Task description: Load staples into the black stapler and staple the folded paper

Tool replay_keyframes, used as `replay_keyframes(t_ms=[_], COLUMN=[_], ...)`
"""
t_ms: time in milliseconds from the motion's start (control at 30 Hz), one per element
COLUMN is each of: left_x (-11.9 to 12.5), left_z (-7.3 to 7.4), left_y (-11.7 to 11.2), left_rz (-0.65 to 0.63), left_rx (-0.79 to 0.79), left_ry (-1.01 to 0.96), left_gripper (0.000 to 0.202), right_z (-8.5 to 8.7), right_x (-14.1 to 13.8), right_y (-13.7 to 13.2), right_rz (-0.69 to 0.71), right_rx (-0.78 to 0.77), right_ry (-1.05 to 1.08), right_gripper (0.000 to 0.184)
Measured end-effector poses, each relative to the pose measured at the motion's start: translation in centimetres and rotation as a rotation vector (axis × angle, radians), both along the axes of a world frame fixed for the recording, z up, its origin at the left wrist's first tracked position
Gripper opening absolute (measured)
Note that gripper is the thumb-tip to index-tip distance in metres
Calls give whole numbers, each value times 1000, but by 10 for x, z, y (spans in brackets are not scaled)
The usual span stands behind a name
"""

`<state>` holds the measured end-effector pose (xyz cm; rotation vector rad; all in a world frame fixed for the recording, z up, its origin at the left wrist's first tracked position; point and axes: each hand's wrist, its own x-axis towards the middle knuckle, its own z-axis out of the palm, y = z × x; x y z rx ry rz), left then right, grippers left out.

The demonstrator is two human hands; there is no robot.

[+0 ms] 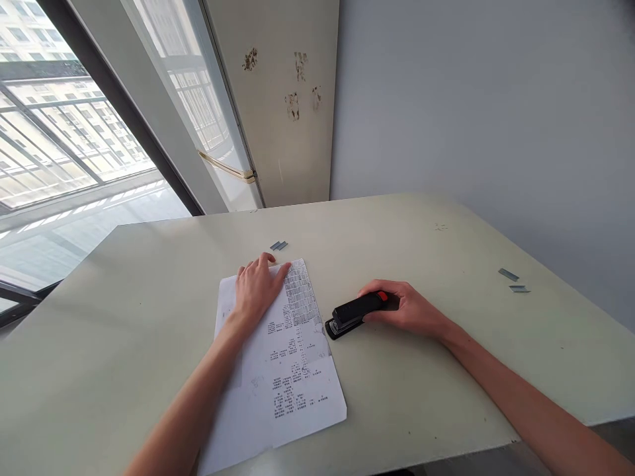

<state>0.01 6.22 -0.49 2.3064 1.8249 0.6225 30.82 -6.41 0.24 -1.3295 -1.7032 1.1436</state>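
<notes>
Printed paper sheets (302,377) lie on the table in front of me, partly covered by my left forearm. Across their far edge rests my left hand (258,284), its fingers spread and the thumb on the printed side. To the right of the sheets, my right hand (401,305) is closed around the rear of a black stapler (354,311) with a red patch on top. The stapler's front end points left, close to the paper's right edge. Its underside is hidden, so I cannot tell whether it touches the table.
Strips of staples (278,245) lie just beyond the paper. More staple strips (514,279) sit near the right edge of the pale table (149,330). A grey wall (471,99) stands behind, with a refrigerator (292,152) and a window (59,132) at the left.
</notes>
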Motion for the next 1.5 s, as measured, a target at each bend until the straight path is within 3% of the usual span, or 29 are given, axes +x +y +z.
replay_keyframes(t_ms=[200, 367, 567, 767, 900, 1033, 1200, 1267, 1367, 1500], left_x=[2, -2, -3, 15, 29, 20, -14, -21, -21, -14], left_z=[-4, 0, 6, 3, 3, 10, 15, 11, 4, -4], left_y=[-1, 1, -2, -5, -8, -40, -109, -128, -141, -141], left_rz=[-11, -14, -30, -67, -102, -166, -693, -793, -819, -826], left_rx=[116, -75, -180, -187, -98, 75, -74, -96, -59, -14], left_ry=[3, -282, -379, -418, -407, -343, -122, -36, 26, 37], left_gripper=[38, 42, 53, 52, 34, 31, 31, 41, 57, 65], right_z=[0, -1, -1, 0, 0, -2, 10, 19, 34, 42], right_x=[0, 2, 2, 0, -1, 2, 0, -9, -31, -58], right_y=[0, -1, -2, -3, -5, -5, 1, 6, 14, 23], right_rz=[3, 0, 2, 1, 2, 13, 7, -36, -26, 139], right_rx=[-11, -18, -19, -8, -13, -17, 12, 40, 80, 165], right_ry=[-19, -25, 3, -8, -7, -45, -51, -125, -277, -428], right_gripper=[34, 33, 30, 28, 29, 32, 39, 42, 47, 53])
